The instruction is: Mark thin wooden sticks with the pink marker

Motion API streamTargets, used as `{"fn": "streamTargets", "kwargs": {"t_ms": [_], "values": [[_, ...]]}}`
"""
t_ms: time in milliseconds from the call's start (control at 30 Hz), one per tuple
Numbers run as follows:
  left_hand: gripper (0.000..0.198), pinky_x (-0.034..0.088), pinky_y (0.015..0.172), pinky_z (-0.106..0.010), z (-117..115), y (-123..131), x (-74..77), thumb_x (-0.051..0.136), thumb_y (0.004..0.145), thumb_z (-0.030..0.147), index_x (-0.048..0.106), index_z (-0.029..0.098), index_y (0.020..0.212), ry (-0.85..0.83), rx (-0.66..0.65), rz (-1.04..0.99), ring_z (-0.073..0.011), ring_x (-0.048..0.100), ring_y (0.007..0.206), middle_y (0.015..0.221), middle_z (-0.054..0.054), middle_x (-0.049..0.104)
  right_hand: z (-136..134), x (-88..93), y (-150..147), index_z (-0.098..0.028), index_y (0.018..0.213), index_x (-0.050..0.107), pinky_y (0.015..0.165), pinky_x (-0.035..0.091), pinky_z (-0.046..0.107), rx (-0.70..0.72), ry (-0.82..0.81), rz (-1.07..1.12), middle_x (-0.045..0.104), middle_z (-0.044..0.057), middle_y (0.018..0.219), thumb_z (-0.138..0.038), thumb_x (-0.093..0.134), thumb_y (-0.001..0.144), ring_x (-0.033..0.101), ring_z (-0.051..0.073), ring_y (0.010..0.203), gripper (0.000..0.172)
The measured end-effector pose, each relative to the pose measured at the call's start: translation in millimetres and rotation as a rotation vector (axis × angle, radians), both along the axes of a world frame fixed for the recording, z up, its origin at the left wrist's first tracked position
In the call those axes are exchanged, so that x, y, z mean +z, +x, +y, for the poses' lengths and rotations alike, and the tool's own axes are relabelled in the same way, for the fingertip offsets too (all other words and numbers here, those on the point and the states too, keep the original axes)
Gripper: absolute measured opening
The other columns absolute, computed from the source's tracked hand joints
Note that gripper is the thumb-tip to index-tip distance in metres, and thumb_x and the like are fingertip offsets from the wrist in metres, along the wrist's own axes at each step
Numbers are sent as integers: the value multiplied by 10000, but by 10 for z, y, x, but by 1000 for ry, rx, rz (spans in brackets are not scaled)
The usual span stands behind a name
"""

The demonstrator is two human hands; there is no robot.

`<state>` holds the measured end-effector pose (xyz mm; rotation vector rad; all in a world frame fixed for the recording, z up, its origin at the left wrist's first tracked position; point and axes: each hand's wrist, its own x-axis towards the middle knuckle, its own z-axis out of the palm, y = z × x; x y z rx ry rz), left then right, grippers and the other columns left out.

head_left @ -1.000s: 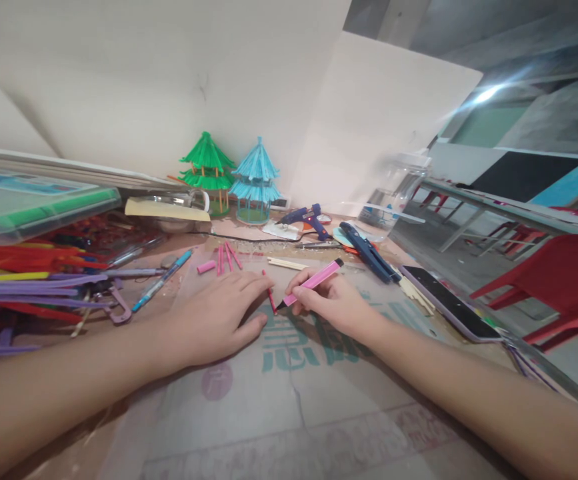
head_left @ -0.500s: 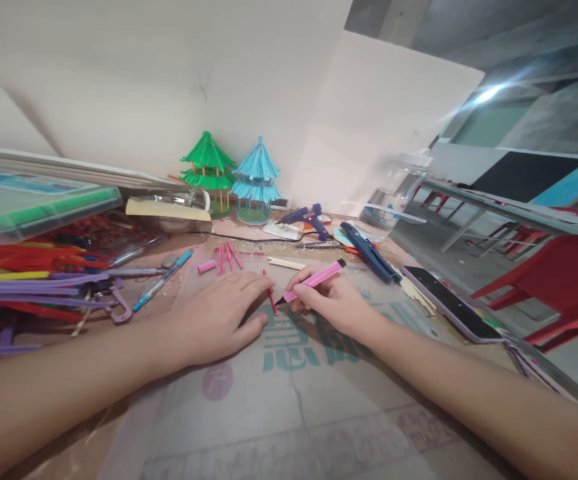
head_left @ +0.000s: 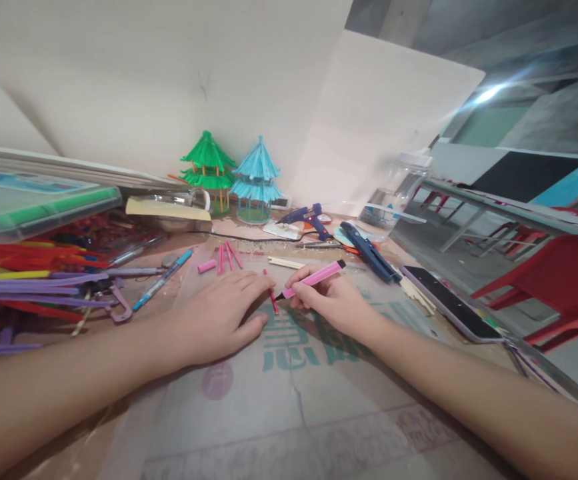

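Note:
My right hand [head_left: 326,293] is closed around a pink marker [head_left: 316,278], its dark tip pointing down-left and touching or very near a thin pink stick [head_left: 273,302]. My left hand [head_left: 223,310] lies palm down, fingers stretched out and thumb apart. Its index fingertip rests on the upper part of that stick, partly hiding it. Just beyond my left fingers are several pink sticks [head_left: 227,258] and the loose pink marker cap [head_left: 207,267]. A few pale, uncoloured sticks [head_left: 286,263] lie beyond the marker. Under both hands spreads a translucent printed plastic sheet [head_left: 249,427].
Green [head_left: 207,163] and blue [head_left: 257,177] model pavilions stand at the back, with a blue glue gun [head_left: 309,219] beside them. Right lie a dark blue stapler-like tool [head_left: 369,252] and a phone [head_left: 451,303]. Pipe cleaners [head_left: 29,287] and a plastic case [head_left: 43,200] crowd the left.
The marker tip has shifted slightly up along the pink stick, away from its near end. My left hand stays almost where it was.

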<state>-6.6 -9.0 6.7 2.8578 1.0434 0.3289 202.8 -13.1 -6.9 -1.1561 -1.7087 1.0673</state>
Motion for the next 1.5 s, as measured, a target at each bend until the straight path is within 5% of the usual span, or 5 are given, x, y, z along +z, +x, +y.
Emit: {"fn": "streamTargets", "kwargs": {"t_ms": [1200, 1500], "values": [[335, 470, 931, -429, 5, -8, -42, 430, 921, 293, 549, 149, 1199, 74, 30, 17, -276, 584, 1080, 1208, -123, 615, -25, 31, 6, -185, 790, 585, 599, 478, 262, 47, -57, 16, 612, -14, 608, -305, 625, 772, 593, 132, 586, 128], [362, 460, 942, -445, 12, -2, -35, 409, 925, 289, 529, 155, 1239, 55, 16, 0, -275, 577, 1097, 1211, -124, 611, 16, -25, -4, -178, 911, 611, 617, 494, 275, 0, 13, -1, 672, 12, 708, -324, 589, 819, 612, 137, 631, 174]]}}
